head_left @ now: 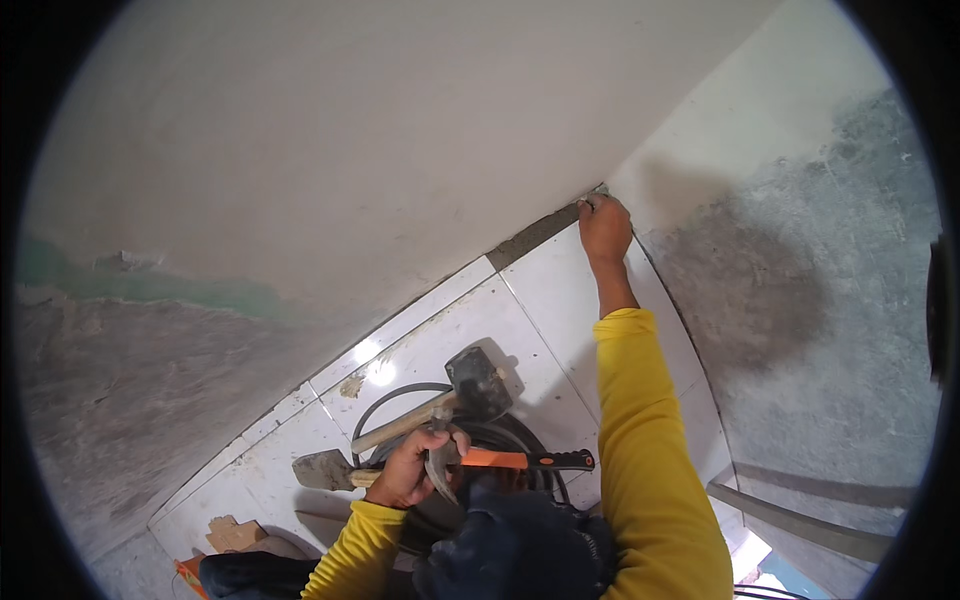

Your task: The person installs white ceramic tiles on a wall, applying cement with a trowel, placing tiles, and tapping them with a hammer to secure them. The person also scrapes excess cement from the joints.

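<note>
My left hand (410, 469) is closed round the steel claw head of a hammer (492, 457) with an orange and black handle. Just behind it, a rubber mallet (478, 380) with a wooden handle rests over coiled black hose (372, 395). A trowel or scraper (318, 470) lies left of that hand. My right hand (604, 232) reaches to the far corner, fingers curled at the end of a dark grey mortar strip (532, 237) between the white floor tiles (560, 310) and the wall; what they hold, if anything, is hidden.
Walls (350, 150) meet at the corner, with rough grey plaster (790, 300) on the right. A long bar (800, 524) is at the lower right. Cardboard scraps (232, 532) lie at the lower left. My dark-clad leg (515, 550) is at the bottom.
</note>
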Available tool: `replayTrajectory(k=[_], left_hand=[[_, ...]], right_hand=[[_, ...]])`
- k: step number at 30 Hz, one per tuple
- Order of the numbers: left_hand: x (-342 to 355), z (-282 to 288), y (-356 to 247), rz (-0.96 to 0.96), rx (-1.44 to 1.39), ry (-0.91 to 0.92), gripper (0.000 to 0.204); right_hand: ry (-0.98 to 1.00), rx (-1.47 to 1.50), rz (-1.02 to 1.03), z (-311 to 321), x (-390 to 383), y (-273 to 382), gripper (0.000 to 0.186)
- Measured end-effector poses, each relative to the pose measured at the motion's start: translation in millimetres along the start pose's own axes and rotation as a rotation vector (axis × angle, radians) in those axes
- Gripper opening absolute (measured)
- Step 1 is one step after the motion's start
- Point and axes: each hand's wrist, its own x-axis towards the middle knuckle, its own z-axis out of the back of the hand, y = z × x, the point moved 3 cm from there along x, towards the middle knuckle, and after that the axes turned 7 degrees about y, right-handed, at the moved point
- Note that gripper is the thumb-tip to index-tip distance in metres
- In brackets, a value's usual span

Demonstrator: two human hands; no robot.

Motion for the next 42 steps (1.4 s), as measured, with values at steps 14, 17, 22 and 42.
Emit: replayTrajectory(k=[14,17,22,42], left_hand=[[1,-22,-5,0.043,0.123,-0.045,0.042],[6,-26,-3,0.057,0.183,-0.046,0.042],[37,-47,16,0.103,0.204,0.128,0.042],[109,-72,143,0.016,1.556,0.339,0.041]], right_hand=[[0.246,0.352,0.180,45,-53,-46,0.019],[0.759,0.193,0.068,110,-145,-79,0.022],[0.958,0.482,0.185,148,-298,-39,0.052],[0.260,-0.035,-0.665,165,-499,-159,0.034]])
